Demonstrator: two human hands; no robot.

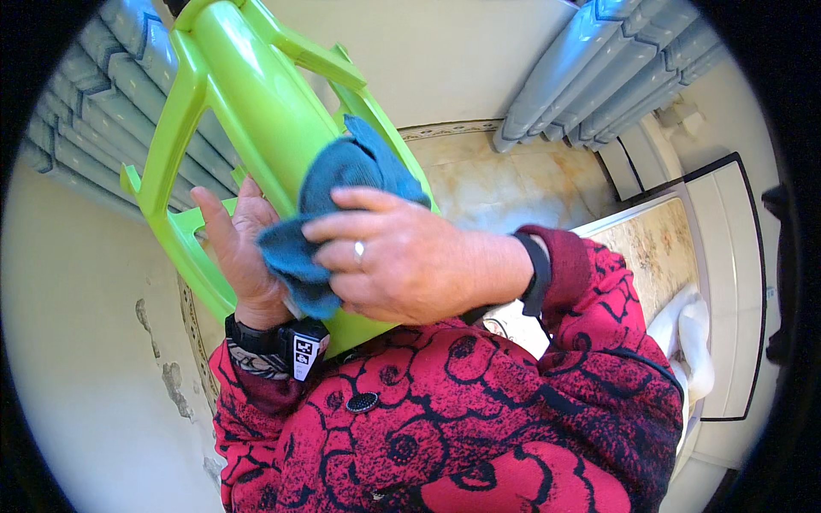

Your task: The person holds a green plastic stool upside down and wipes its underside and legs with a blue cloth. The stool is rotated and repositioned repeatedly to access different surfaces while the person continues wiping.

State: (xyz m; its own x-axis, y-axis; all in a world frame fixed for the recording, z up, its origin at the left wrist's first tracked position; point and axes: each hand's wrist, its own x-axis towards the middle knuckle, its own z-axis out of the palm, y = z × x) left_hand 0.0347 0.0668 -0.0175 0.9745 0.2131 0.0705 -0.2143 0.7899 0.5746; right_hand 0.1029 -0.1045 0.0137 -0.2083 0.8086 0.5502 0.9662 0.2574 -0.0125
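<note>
A bright green plastic frame [256,102] slants up across the view from my chest. It has a broad rounded middle piece and open side struts. My right hand [404,263], with a ring on one finger, clasps a bunched teal knitted cloth [353,173] and presses it against the middle piece. Under the frame's near edge lies my left hand [247,250], palm up, thumb and one finger spread. The frame and cloth hide its other fingers, so its hold cannot be seen. Part of the cloth hangs over the left palm.
Grey-blue curtains hang at the upper left [122,77] and upper right [596,70]. On the right stands a pale surface with a patterned top [648,250], with a white, draped-looking thing [686,340] on it. A wall with flaking paint [83,308] rises at the left.
</note>
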